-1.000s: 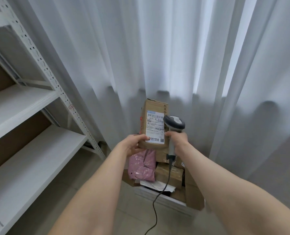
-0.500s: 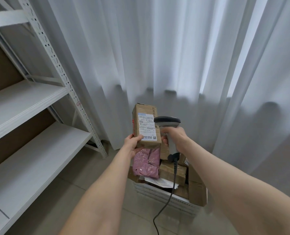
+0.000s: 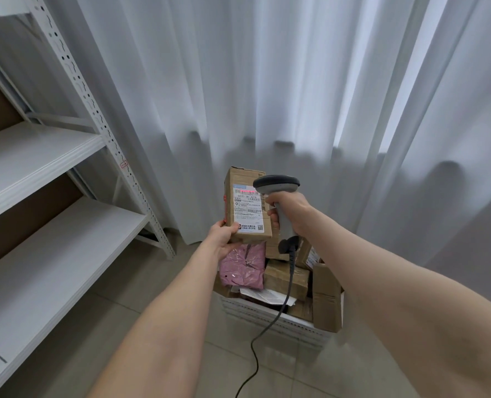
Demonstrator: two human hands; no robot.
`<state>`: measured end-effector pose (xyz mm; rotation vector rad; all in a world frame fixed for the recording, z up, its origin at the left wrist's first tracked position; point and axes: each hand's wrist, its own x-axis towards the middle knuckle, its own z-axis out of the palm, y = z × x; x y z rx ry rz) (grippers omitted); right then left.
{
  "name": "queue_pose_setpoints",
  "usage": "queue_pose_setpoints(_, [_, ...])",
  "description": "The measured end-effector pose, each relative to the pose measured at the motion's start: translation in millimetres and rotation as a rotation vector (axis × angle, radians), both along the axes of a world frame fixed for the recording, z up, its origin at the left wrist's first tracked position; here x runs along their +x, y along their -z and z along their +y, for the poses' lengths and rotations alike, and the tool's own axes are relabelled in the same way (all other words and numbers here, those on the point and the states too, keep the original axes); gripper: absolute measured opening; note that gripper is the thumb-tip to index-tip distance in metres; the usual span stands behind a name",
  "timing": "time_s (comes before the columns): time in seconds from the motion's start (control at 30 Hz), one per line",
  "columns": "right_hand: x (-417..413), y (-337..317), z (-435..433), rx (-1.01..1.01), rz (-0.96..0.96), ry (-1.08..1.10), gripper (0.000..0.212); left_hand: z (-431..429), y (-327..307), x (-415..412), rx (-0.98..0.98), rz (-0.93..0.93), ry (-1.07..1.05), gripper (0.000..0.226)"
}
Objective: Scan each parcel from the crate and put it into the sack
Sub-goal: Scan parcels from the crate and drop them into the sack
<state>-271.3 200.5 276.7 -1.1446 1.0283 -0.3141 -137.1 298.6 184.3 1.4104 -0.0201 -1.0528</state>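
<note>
My left hand grips the bottom of an upright brown cardboard parcel whose white shipping label faces me. My right hand holds the handle of a grey barcode scanner, its head just right of the parcel's top. A red scan line lies across the barcode at the label's top. Below both hands stands a white crate on the floor, holding a pink plastic mailer and several brown boxes. No sack is in view.
A white metal shelf rack fills the left side. White curtains hang behind the crate. The scanner's black cable trails down over the crate to the tiled floor.
The view has shifted a little to the left. A red scan line now shows on the label's barcode. The scanner head sits slightly higher beside the parcel's top.
</note>
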Motion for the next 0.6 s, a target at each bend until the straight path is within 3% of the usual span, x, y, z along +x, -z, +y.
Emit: queue_pose_setpoints(0.6, [3,-19,2,0.035,0.073,-0.093,0.015,1,14,16,-0.01,0.046,-0.029,0.037])
